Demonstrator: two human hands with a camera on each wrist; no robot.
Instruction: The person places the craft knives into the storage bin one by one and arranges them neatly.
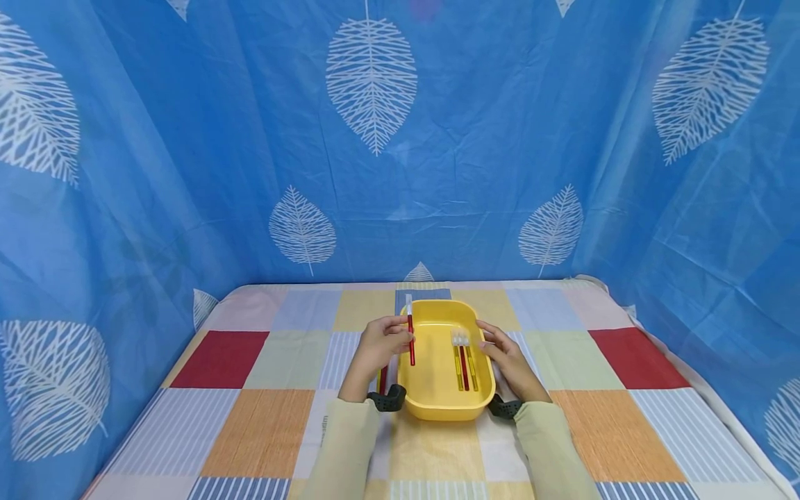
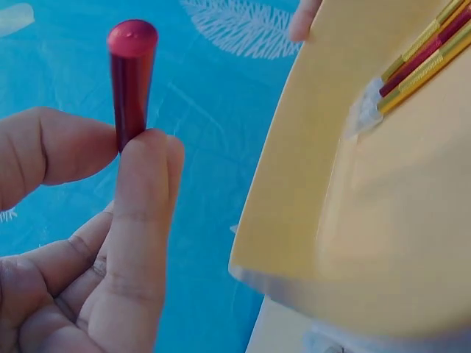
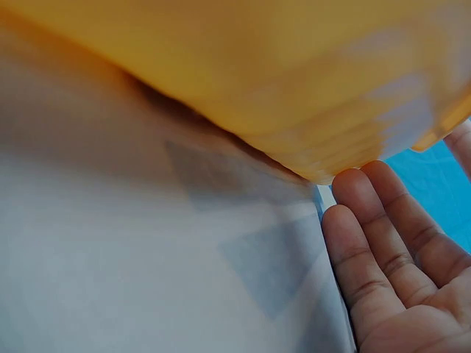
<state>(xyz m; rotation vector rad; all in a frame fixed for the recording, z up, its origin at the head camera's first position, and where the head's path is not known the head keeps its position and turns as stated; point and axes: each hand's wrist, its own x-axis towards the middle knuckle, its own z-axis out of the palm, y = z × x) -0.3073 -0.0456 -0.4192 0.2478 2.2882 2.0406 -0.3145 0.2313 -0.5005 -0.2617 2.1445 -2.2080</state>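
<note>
My left hand (image 1: pixel 381 344) pinches a slim red craft knife (image 1: pixel 411 340) with a pale capped tip, upright over the left rim of a yellow tray (image 1: pixel 431 413). In the left wrist view, the round end of its handle stands above the thumb and fingertips. My right hand (image 1: pixel 509 357) holds the tray's right side, thumb at the rim and fingers along the outer wall. In the right wrist view, those fingertips (image 3: pixel 353 195) meet the wall. Inside the tray, toward its right, two yellow knives and a red knife (image 1: pixel 464 368) lie side by side, pale tips pointing away.
More red and yellow handles (image 1: pixel 383 380) lie left of the tray, partly hidden by my left wrist. A patchwork cloth (image 1: pixel 281 430) covers the table. Blue leaf-patterned curtains (image 1: pixel 437 173) enclose the back and both sides. Each wrist wears a black band (image 1: pixel 389 399).
</note>
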